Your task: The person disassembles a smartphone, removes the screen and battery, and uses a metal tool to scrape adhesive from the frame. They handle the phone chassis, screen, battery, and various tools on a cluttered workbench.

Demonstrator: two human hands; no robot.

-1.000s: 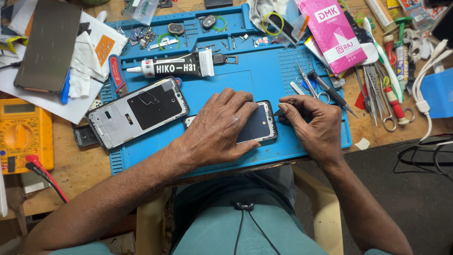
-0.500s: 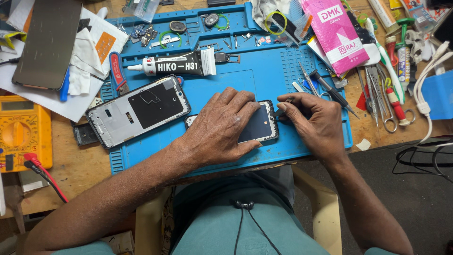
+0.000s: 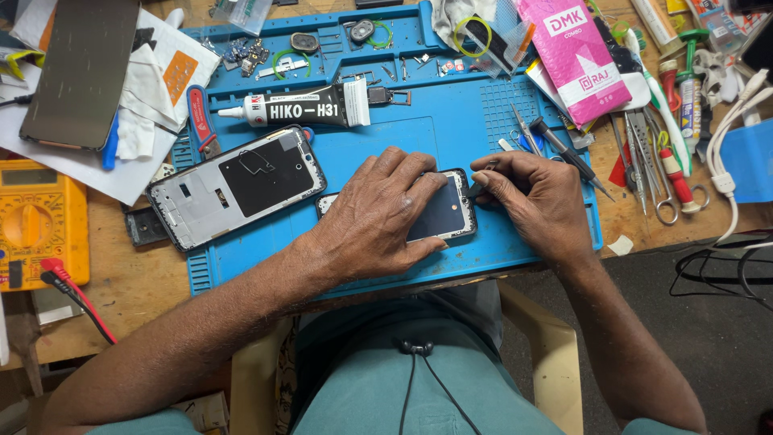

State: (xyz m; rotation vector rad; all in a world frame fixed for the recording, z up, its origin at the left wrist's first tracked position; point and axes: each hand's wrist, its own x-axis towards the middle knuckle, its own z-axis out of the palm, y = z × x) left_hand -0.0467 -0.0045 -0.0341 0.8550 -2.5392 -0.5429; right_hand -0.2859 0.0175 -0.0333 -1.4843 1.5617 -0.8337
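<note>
A dark phone (image 3: pixel 441 216) lies flat on the blue work mat (image 3: pixel 451 129). My left hand (image 3: pixel 378 213) presses down on it, fingers spread over most of its body. At the phone's right edge, my right hand (image 3: pixel 527 197) pinches a small thin tool (image 3: pixel 481 171) whose tip meets the phone's upper right corner. To the left lies an opened phone frame (image 3: pixel 235 187) with a black inner panel.
A black glue tube (image 3: pixel 302 109) lies above the frame. Tweezers, screwdrivers and scissors (image 3: pixel 644 161) lie at the right with a pink pouch (image 3: pixel 576 56). A yellow multimeter (image 3: pixel 36 221) and a dark screen panel (image 3: pixel 80 68) sit left. Small parts fill the mat's top trays.
Both hands stay on the phone; my right hand's fingers have shifted slightly at its right corner. The view has drifted a little.
</note>
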